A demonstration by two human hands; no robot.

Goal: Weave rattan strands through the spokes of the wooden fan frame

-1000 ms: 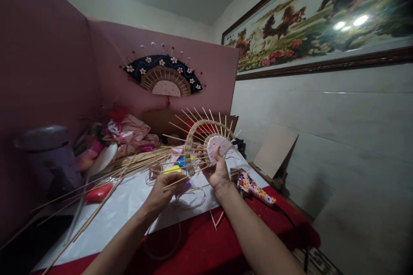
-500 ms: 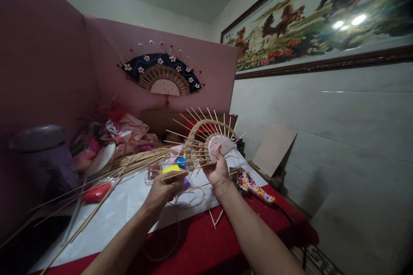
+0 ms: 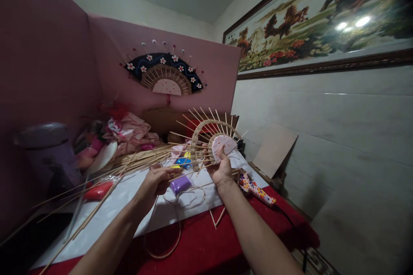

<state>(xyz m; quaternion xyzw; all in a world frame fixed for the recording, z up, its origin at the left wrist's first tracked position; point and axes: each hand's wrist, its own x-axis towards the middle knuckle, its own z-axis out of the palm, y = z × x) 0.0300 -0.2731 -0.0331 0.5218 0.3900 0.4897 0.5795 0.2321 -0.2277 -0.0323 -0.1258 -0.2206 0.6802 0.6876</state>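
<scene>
My right hand [image 3: 221,172] grips a half-woven fan [image 3: 200,137] by its half-round base, thumb across the pink dotted face. Thin sticks radiate from the base, and a band of woven cord arcs across them. To the left, my left hand [image 3: 159,180] is closed, fingertips near the lower stick ends. A light cord [image 3: 161,258] hangs from it in a long loop over the table edge; the exact pinch point is partly hidden. Just beyond that hand lie a purple packet [image 3: 180,184] and a blue packet [image 3: 183,163].
Loose sticks [image 3: 142,159] lie across the white sheet [image 3: 129,206] beside a red packet [image 3: 98,191]. A flower-patterned glue gun [image 3: 258,189] rests on the red cloth [image 3: 258,232] at right. A purple tumbler [image 3: 48,159] stands left. A finished fan [image 3: 164,71] hangs behind.
My left hand has moved a little left, away from the fan, uncovering the purple packet. The cord loop now hangs more plainly below it. My right hand still holds the fan.
</scene>
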